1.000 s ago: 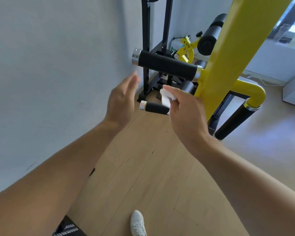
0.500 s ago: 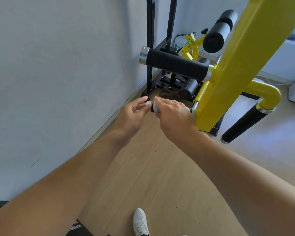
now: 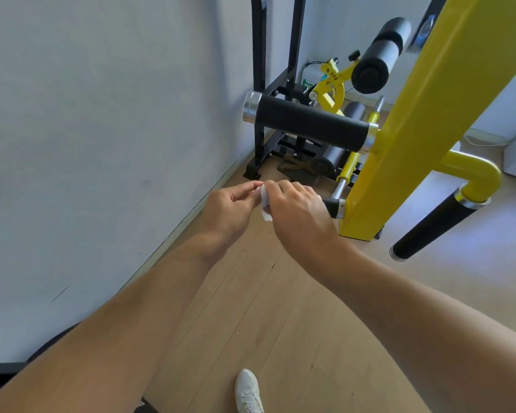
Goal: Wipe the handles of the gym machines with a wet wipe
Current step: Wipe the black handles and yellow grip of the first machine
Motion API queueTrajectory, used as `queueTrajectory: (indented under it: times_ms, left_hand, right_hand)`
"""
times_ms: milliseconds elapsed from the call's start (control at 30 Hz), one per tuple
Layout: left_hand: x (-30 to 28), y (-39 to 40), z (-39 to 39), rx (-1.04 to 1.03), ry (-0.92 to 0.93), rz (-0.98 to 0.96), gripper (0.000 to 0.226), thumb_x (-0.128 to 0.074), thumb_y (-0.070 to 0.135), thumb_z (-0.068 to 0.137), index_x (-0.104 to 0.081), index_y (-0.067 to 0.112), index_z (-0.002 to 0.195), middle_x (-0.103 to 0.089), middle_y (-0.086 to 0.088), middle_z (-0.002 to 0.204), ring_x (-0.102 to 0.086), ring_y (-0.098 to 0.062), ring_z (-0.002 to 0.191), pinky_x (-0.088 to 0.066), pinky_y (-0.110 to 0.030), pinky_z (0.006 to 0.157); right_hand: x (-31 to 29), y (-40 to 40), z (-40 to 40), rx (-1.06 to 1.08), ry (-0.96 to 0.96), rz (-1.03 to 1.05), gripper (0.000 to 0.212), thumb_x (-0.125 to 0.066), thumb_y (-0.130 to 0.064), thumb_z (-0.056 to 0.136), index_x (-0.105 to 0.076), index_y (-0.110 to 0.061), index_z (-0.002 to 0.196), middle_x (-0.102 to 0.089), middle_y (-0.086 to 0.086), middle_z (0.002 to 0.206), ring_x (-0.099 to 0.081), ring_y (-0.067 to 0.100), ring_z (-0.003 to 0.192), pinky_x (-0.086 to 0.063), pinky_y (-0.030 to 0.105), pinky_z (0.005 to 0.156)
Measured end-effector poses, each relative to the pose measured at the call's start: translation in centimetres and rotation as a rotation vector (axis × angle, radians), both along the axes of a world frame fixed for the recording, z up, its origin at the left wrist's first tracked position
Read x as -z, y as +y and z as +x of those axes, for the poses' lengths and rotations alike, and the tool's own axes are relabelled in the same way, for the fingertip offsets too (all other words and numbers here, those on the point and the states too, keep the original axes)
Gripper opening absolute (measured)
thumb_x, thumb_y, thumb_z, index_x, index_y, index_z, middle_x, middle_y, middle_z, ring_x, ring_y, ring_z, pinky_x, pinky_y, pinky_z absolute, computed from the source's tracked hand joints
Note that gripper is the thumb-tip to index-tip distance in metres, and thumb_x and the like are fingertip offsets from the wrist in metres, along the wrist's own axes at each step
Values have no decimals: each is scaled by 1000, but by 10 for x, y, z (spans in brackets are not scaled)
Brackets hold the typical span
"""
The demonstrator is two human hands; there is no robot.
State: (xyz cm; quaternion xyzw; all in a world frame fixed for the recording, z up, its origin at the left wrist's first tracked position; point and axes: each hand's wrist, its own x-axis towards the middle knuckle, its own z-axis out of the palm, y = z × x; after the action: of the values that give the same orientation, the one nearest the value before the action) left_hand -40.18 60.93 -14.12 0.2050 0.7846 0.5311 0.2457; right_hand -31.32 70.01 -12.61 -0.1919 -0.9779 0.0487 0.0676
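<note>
A large yellow upright post (image 3: 414, 138) of a gym machine rises on the right side of the view, standing on a pale wood floor (image 3: 251, 308) beside a grey wall (image 3: 102, 114). Three black-gripped handles project from it. The biggest, an upper handle (image 3: 307, 122), sticks out level toward the left, capped in silver at its free end. A second, the angled handle (image 3: 432, 228), hangs down and to the left from a curved yellow pipe on the post's far right side. The smallest, the lower handle (image 3: 332, 207), leaves the post near its base and also runs level toward the left — only its short stub by the silver collar shows, because the right hand covers the rest.

Both bare forearms reach forward from the bottom of the view. The right hand (image 3: 295, 210) is closed over the lower handle, knuckles up, with a white wet wipe (image 3: 265, 202) pinched under its fingertips; the wipe's loose corner pokes out at the handle's free end. The left hand (image 3: 233, 207) sits just beside it on the left, fingers narrowly curled, thumb and forefinger meeting at the wipe's edge — whether it truly pinches the wipe cannot be told.

The handle's long axis runs left to right, from the hands toward the post. Wiping likely means sliding the right hand along that line, toward the collar and back. A white shoe (image 3: 248, 391) shows at the bottom edge.
</note>
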Motion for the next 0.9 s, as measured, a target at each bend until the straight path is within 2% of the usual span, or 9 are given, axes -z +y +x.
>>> queueTrajectory:
  times_ms: [133, 200, 300, 467, 567, 667, 733, 800, 900]
  left_hand:
    - [3, 0, 1, -32, -15, 10, 31, -62, 37, 98, -71, 26, 125, -69, 9, 118, -54, -6, 114, -39, 4, 64]
    - [5, 1, 2, -35, -10, 9, 32, -62, 38, 98, -70, 27, 127, -68, 9, 120, -52, -6, 115, -38, 3, 66]
    - [4, 0, 4, -72, -26, 40, 31, -66, 38, 95, -72, 28, 124, -70, 11, 121, -56, -4, 117, -40, -5, 82]
    - [3, -2, 2, -53, 12, 24, 28, -66, 37, 95, -73, 28, 121, -74, 13, 117, -64, -2, 108, -50, -10, 82]
    - [4, -3, 1, -85, 28, 34, 29, -66, 35, 95, -73, 26, 122, -73, 10, 117, -61, -3, 106, -49, -9, 82]
    - [6, -1, 4, -96, 26, 31, 31, -64, 36, 97, -71, 25, 125, -72, 7, 114, -59, -9, 105, -52, -22, 95]
    - [3, 1, 5, -114, -4, 42, 31, -65, 36, 96, -71, 25, 125, -71, 10, 111, -60, -8, 106, -50, -20, 96]
    - [0, 3, 6, -125, -5, 39, 31, -66, 35, 95, -72, 25, 123, -73, 9, 114, -65, -8, 104, -51, -19, 93]
    - [1, 1, 4, -102, -7, 51, 30, -69, 38, 92, -74, 26, 120, -75, 12, 114, -66, 5, 98, -52, -7, 79]
  right_hand:
    - [-14, 14, 21, 180, -220, 208, 27, -50, -24, 99, -55, -8, 120, -61, 6, 96, -56, 20, 79, -45, 30, 65]
    - [-17, 15, 27, 190, -290, 283, 29, -49, -26, 100, -54, -6, 120, -61, 7, 95, -52, 20, 76, -41, 30, 62]
    - [-14, 11, 17, 164, -174, 214, 27, -50, -26, 99, -57, -7, 116, -64, 7, 99, -63, 22, 85, -46, 31, 65]
    - [1, 0, -7, -21, -8, 7, 25, -52, -18, 99, -54, -11, 123, -64, 7, 115, -62, 24, 108, -47, 37, 96]
    - [-5, 11, 1, 35, -120, 74, 25, -50, -22, 99, -52, -11, 121, -62, 6, 109, -60, 22, 93, -49, 34, 82]
    - [-13, 19, 14, 192, -275, 265, 28, -47, -30, 100, -53, -7, 115, -57, 7, 93, -50, 21, 75, -40, 31, 64]
    - [-9, 17, 16, 226, -298, 289, 28, -45, -30, 101, -53, -6, 114, -53, 9, 90, -52, 22, 78, -42, 32, 68]
    - [-2, 14, 11, 194, -192, 256, 27, -43, -28, 101, -52, -7, 114, -58, 9, 94, -59, 25, 84, -48, 35, 75]
    - [7, 5, -2, -28, -39, 146, 25, -44, -21, 100, -52, -9, 121, -65, 9, 109, -65, 27, 99, -52, 40, 89]
